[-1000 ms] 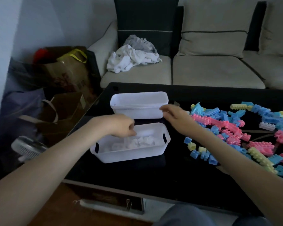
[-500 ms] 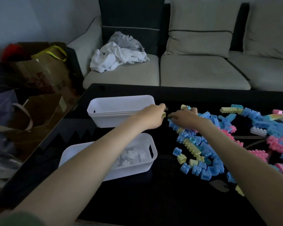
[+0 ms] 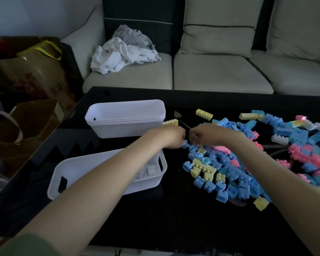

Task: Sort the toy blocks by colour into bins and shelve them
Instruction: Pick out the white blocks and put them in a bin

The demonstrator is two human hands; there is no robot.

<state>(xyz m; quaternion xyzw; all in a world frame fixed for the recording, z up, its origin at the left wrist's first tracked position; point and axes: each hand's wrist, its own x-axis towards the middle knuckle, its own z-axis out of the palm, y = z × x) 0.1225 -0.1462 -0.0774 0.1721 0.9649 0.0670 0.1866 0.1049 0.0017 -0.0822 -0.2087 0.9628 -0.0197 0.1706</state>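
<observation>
Fingers (image 3: 181,135) curled on left hand (image 3: 171,135) and right hand (image 3: 209,134), meeting at left fringe of block pile (image 3: 229,172), table (image 3: 174,218) centre; whether pinching block, cannot tell. Pull white pieces only; drop into near-left bin (image 3: 151,180).

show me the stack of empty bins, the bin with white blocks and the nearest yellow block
stack of empty white bins (image 3: 125,126): head view, front wall.
bin with white blocks (image 3: 148,183): head view, front wall near its right end.
nearest yellow block (image 3: 261,203): head view, top face.
</observation>
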